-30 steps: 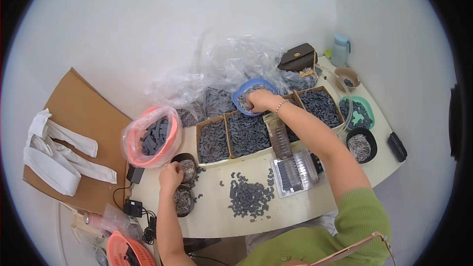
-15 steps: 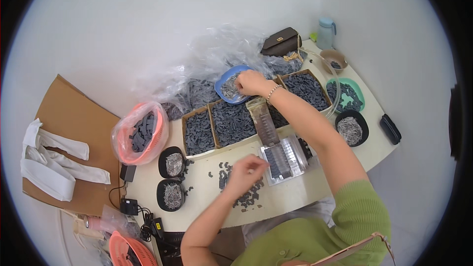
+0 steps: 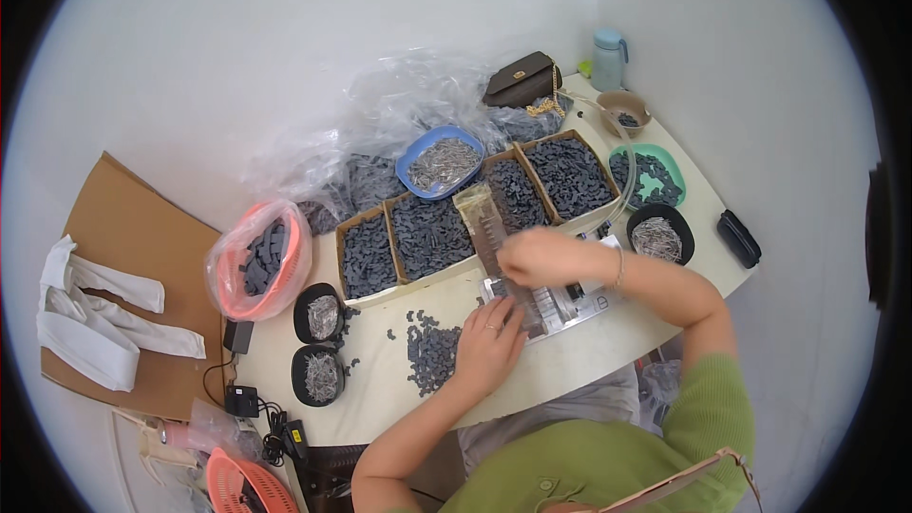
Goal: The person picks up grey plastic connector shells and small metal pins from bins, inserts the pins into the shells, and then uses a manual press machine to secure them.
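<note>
My right hand (image 3: pixel 541 258) is closed, knuckles up, over the upper end of a clear plastic fixture (image 3: pixel 560 312). Whatever its fingertips hold is hidden. My left hand (image 3: pixel 488 347), a ring on one finger, lies with fingers stretched out on the fixture's left side. A clear upright strip with a brownish top (image 3: pixel 475 207) stands against the fixture's far end. Beyond it, a blue dish (image 3: pixel 409 176) holds thin metal pins (image 3: pixel 445 163). Small dark grey pieces (image 3: pixel 432 357) lie heaped on the table just left of my left hand.
A divided cardboard tray (image 3: pixel 370 298) of dark pieces spans the middle. Black bowls of pins (image 3: pixel 320 376) stand left, another black bowl (image 3: pixel 686 228) right, near a green dish (image 3: pixel 676 171). A pink basket (image 3: pixel 296 261) sits far left; a clear tube (image 3: pixel 631 166) curves at the right.
My right hand has come back from the blue dish to the fixture. My left hand has moved right and laid its fingers on the fixture. The whole view has shifted slightly.
</note>
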A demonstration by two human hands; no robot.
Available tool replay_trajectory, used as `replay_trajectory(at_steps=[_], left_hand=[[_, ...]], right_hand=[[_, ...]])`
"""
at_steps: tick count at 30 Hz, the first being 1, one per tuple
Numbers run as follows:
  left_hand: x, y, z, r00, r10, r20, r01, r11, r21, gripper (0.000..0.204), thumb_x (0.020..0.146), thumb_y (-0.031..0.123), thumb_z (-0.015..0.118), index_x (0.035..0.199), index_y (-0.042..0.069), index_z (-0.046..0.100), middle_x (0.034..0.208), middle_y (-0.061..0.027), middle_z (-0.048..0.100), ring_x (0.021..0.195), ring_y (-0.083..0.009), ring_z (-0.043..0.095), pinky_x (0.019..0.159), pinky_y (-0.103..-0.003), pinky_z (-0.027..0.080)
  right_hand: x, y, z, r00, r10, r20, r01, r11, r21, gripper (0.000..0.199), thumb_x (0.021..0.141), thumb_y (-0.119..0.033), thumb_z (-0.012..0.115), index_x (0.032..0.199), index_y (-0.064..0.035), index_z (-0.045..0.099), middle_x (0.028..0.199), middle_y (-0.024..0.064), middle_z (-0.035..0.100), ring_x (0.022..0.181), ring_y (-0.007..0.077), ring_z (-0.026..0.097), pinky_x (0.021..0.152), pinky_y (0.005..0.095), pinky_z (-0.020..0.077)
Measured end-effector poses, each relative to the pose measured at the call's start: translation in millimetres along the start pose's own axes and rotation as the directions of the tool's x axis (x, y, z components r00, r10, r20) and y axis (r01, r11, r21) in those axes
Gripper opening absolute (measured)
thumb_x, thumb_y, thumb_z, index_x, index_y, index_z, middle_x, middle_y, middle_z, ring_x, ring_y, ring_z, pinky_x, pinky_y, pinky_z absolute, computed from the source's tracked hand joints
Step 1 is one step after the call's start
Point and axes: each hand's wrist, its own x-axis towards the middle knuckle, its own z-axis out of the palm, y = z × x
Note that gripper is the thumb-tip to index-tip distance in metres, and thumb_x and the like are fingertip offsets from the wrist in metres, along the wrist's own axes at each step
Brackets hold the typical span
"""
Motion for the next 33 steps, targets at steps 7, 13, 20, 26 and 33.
replay_trajectory(at_steps=[7, 13, 20, 26, 33], left_hand=[[-4, -4, -3, 0.987, -0.104, 0.125, 0.095, 0.992, 0.078, 0.053, 0.081, 0.019, 0.066, 0.126, -0.005, 0.050, 0.135, -0.0218, 0.046, 0.126, -0.0366, 0.043, 0.104, -0.047, 0.033], [1, -21, -1, 0.987, -0.147, 0.070, 0.150, 0.988, -0.040, 0.055, 0.083, 0.025, 0.063, 0.127, -0.004, 0.049, 0.133, -0.0219, 0.044, 0.123, -0.0388, 0.041, 0.103, -0.048, 0.031], [7, -13, 3, 0.994, -0.081, 0.071, 0.069, 0.986, 0.153, 0.060, 0.081, 0.032, 0.066, 0.128, -0.002, 0.050, 0.131, -0.0218, 0.044, 0.122, -0.0376, 0.040, 0.102, -0.047, 0.030], [21, -27, -12, 0.991, -0.040, 0.130, 0.005, 0.968, 0.253, 0.052, 0.082, 0.036, 0.065, 0.130, 0.019, 0.055, 0.119, -0.0174, 0.050, 0.111, -0.0331, 0.045, 0.096, -0.044, 0.034], [42, -65, -33, 0.918, 0.202, 0.340, -0.301, 0.915, 0.270, 0.051, 0.084, 0.041, 0.060, 0.134, 0.031, 0.052, 0.108, -0.0113, 0.054, 0.099, -0.0265, 0.049, 0.091, -0.039, 0.037]], right_hand=[[-25, -30, 36, 0.991, -0.017, -0.133, -0.025, 0.951, -0.308, 0.013, 0.075, -0.009, 0.058, 0.086, -0.0030, 0.062, 0.085, 0.0091, 0.058, 0.083, 0.0247, 0.062, 0.066, 0.0330, 0.0539], [-37, -19, 39, 0.980, 0.007, -0.198, -0.029, 0.994, -0.110, 0.020, 0.075, -0.012, 0.062, 0.093, -0.0034, 0.064, 0.092, 0.0094, 0.058, 0.090, 0.0262, 0.058, 0.077, 0.0374, 0.0495], [-57, -30, 32, 0.974, 0.006, -0.224, -0.061, 0.970, -0.236, 0.037, 0.075, -0.020, 0.069, 0.108, -0.0049, 0.063, 0.102, 0.0074, 0.058, 0.099, 0.0248, 0.053, 0.083, 0.0357, 0.0411], [-60, -34, 35, 0.971, -0.008, -0.239, -0.056, 0.964, -0.261, 0.038, 0.076, -0.019, 0.067, 0.110, -0.0023, 0.062, 0.108, 0.0094, 0.058, 0.100, 0.0248, 0.052, 0.083, 0.0367, 0.0411], [-60, -31, 34, 0.981, 0.010, -0.192, -0.057, 0.969, -0.240, 0.037, 0.076, -0.016, 0.066, 0.110, -0.0022, 0.062, 0.108, 0.0105, 0.058, 0.099, 0.0258, 0.053, 0.084, 0.0378, 0.0412]])
